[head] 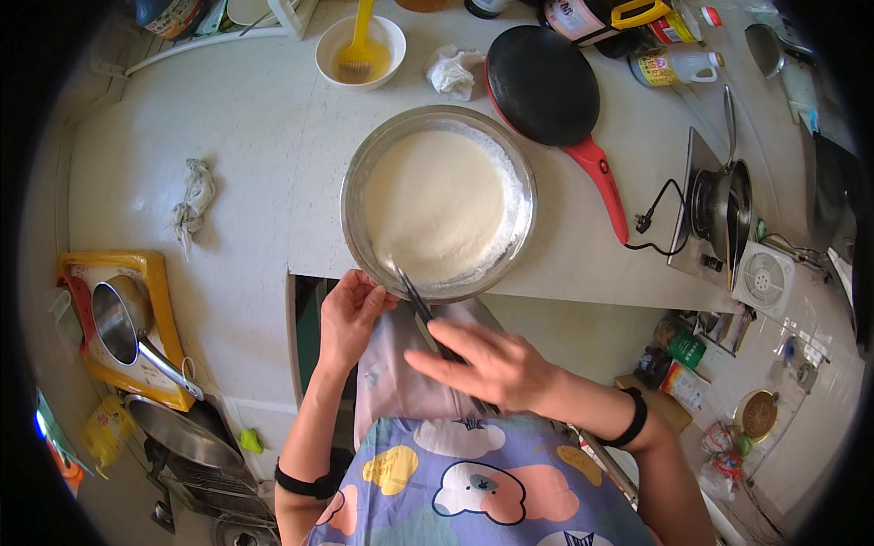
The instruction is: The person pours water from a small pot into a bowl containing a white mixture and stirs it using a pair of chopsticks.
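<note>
A metal mixing bowl (348, 198) stands near the counter's front edge. Pale, creamy batter (437, 194) fills much of it, with dry white flour along its right inner wall. My left hand (349, 315) pinches the near left part of the rim between thumb and fingers. Dark chopsticks (422, 310) are in my right hand (502, 362), slanting over the near rim with their tips at the batter's near left edge. The index and middle fingers of this hand are stretched out, and its palm is hidden.
Right of the bowl lies a round black pan (543, 85) with a red handle and a loose plug (643, 222). Behind stand a white bowl (324, 63) with a yellow brush (360, 48), crumpled tissue (452, 72) and several bottles. A rag (193, 201) lies left; a stove (686, 218) stands right.
</note>
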The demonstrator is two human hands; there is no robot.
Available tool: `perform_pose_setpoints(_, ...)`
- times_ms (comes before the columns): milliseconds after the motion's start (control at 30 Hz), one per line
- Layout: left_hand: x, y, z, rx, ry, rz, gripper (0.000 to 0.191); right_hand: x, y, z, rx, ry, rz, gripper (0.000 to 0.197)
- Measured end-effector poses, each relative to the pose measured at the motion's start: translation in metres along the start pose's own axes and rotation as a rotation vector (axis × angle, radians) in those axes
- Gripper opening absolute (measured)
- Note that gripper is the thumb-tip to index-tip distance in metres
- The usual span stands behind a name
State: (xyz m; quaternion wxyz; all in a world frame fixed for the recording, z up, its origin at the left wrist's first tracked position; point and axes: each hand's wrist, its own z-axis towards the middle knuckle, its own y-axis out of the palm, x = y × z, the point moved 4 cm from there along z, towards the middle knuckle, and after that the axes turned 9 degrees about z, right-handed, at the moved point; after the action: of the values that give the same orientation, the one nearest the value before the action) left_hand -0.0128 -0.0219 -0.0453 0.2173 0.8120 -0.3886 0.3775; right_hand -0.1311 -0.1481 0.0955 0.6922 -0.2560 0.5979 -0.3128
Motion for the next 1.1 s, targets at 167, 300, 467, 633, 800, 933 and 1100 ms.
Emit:
perform_pose_setpoints(167, 0.002, 0.001, 0.001, -0.006, -0.009, 0.029, 0.008, -0.003, -0.014, -0.024, -0.140, -0.017, -0.179, 0.026)
perform_pose_setpoints(300, 0.001, 0.001, 0.003, -0.011, 0.009, -0.018, 0.009, -0.020, -0.003, -0.005, -0.058, -0.096, -0.089, 0.027)
perform_pose_setpoints(467, 0.002, 0.004, 0.001, -0.016, 0.026, -0.022, 0.010, -0.015, -0.008, -0.014, -0.117, -0.023, -0.127, 0.029)
perform_pose_setpoints(633, 0.000, -0.001, 0.003, -0.017, -0.001, 0.006, 0.009, 0.004, -0.020, -0.046, -0.242, 0.061, -0.231, 0.031)
perform_pose_setpoints(800, 0.005, -0.005, 0.004, -0.012, -0.008, -0.004, 0.008, 0.067, -0.070, -0.039, 0.209, 0.322, 0.081, 0.028)
perform_pose_setpoints(933, 0.009, -0.003, 0.008, -0.020, -0.031, -0.031, 0.008, 0.114, -0.046, -0.026, 0.615, 0.632, 0.485, 0.018)
perform_pose_setpoints(1100, 0.007, -0.003, 0.005, -0.015, -0.048, -0.038, 0.008, 0.119, -0.008, -0.021, 0.598, 0.780, 0.875, 0.021)
